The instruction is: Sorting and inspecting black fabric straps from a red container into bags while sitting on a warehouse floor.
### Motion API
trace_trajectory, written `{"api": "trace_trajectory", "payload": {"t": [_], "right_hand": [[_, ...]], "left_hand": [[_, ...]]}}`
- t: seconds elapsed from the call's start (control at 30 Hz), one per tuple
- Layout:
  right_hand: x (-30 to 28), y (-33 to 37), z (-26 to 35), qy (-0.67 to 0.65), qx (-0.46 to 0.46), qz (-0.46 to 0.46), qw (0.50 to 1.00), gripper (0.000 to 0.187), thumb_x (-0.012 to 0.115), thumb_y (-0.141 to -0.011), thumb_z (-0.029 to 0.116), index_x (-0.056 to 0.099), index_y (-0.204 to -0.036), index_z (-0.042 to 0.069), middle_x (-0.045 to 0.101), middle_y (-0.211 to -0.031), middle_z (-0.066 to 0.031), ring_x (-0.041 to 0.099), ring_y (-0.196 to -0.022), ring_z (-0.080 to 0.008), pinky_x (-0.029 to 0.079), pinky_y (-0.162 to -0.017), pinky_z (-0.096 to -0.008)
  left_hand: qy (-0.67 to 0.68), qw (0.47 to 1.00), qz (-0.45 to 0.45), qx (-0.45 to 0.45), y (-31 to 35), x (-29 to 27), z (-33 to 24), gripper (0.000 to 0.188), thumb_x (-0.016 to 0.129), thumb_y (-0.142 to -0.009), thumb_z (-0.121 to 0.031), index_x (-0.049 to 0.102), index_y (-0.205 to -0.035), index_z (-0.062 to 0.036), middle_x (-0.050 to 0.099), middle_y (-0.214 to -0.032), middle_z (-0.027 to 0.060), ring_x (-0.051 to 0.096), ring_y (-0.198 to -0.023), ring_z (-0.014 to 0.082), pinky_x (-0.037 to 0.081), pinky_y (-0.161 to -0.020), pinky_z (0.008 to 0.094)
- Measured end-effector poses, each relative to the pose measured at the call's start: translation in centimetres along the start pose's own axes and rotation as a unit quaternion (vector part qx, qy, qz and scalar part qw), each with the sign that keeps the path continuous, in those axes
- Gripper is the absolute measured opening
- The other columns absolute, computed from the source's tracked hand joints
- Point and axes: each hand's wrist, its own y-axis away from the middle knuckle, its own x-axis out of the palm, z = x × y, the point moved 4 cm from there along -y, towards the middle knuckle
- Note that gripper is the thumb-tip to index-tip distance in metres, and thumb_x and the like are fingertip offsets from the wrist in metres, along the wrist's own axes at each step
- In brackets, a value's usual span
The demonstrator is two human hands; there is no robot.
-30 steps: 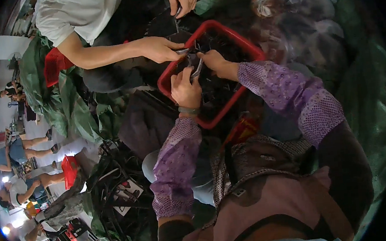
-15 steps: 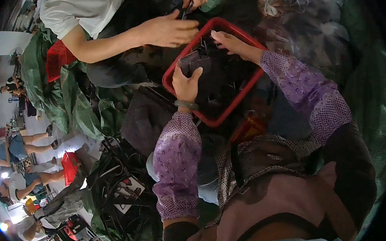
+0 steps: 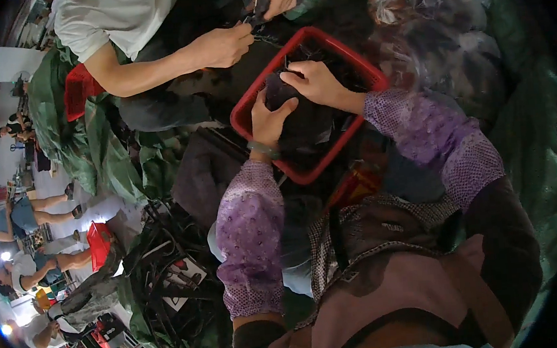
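Observation:
My left hand [image 3: 269, 123] is closed around a dark cloth piece [image 3: 279, 90] above the red plastic basket [image 3: 304, 176], thumb pressed on its near side. With bent fingers, my right hand [image 3: 318, 84] pinches the upper right edge of that same piece. Whether the right fingers hold a small tool or thread cannot be made out. More dark pieces [image 3: 314, 127] lie in the basket below, partly hidden by my hands.
Across from me, a person in a white shirt [image 3: 116, 20] holds another dark piece [image 3: 259, 9] in both hands. Clear plastic bags [image 3: 442, 56] lie at the right. A heap of dark straps [image 3: 178, 313] with a white card [image 3: 183, 281] sits at the lower left.
My right hand has moved left from the basket's far side onto the piece in my left hand. The co-worker's nearer hand has drawn back to the left, off the basket's rim.

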Motion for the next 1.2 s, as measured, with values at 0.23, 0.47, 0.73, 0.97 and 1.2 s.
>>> {"api": "trace_trajectory", "payload": {"t": [0.23, 0.47, 0.73, 0.97, 1.2], "right_hand": [[3.1, 0.3, -8.7, 0.026, 0.242, -0.121, 0.962, 0.025, 0.048, -0.077, 0.023, 0.056, -0.074, -0.001, 0.057, -0.067, -0.0167, 0.058, -0.061, -0.0259, 0.045, -0.054, -0.0349], [0.5, 0.0, -6.5, -0.101, 0.351, 0.118, 0.923, 0.065, 0.046, -0.074, 0.053, 0.035, -0.115, 0.004, 0.041, -0.113, -0.0156, 0.048, -0.097, -0.0268, 0.043, -0.072, -0.0433], [0.5, 0.5, -1.2, -0.096, 0.059, 0.214, 0.97, 0.042, 0.06, -0.071, 0.037, 0.056, -0.098, 0.005, 0.057, -0.088, -0.0046, 0.053, -0.08, -0.0155, 0.041, -0.073, -0.0279], [1.6, 1.1, -1.9, -0.41, 0.248, 0.171, 0.861, 0.033, 0.06, -0.073, 0.024, 0.056, -0.097, 0.001, 0.057, -0.086, -0.0019, 0.051, -0.076, -0.008, 0.042, -0.07, -0.0227], [-0.7, 0.8, 0.2, 0.067, -0.149, 0.024, 0.986, 0.025, 0.061, -0.068, 0.023, 0.057, -0.082, 0.004, 0.057, -0.082, -0.0134, 0.057, -0.07, -0.0216, 0.043, -0.06, -0.0299]], "left_hand": [[-0.331, 0.934, -0.106, 0.082, 2.3, 2.9, -2.7, 0.06, 0.067, -0.058, -0.013, 0.04, -0.112, -0.0112, 0.055, -0.091, 0.0179, 0.056, -0.08, 0.0313, 0.045, -0.067, 0.0367], [-0.232, 0.959, -0.12, 0.107, 1.8, 0.1, -1.9, 0.058, 0.067, -0.063, -0.02, 0.039, -0.112, -0.0068, 0.053, -0.097, 0.0157, 0.052, -0.085, 0.0305, 0.041, -0.073, 0.0359], [0.031, 0.992, -0.121, 0.012, 0.4, -1.3, 0.2, 0.05, 0.061, -0.074, -0.02, 0.036, -0.111, 0.003, 0.049, -0.102, 0.0115, 0.047, -0.092, 0.0171, 0.039, -0.078, 0.0282], [0.045, 0.998, 0.014, -0.036, 0.1, -1.6, -0.5, 0.04, 0.066, -0.067, -0.016, 0.05, -0.099, 0.0021, 0.056, -0.088, 0.0056, 0.053, -0.078, 0.0132, 0.043, -0.07, 0.0251], [-0.107, 0.994, -0.012, 0.023, 0.5, -0.6, 0.3, 0.033, 0.065, -0.064, -0.024, 0.057, -0.091, -0.0059, 0.06, -0.078, 0.0091, 0.058, -0.072, 0.0194, 0.044, -0.066, 0.0297]]}}
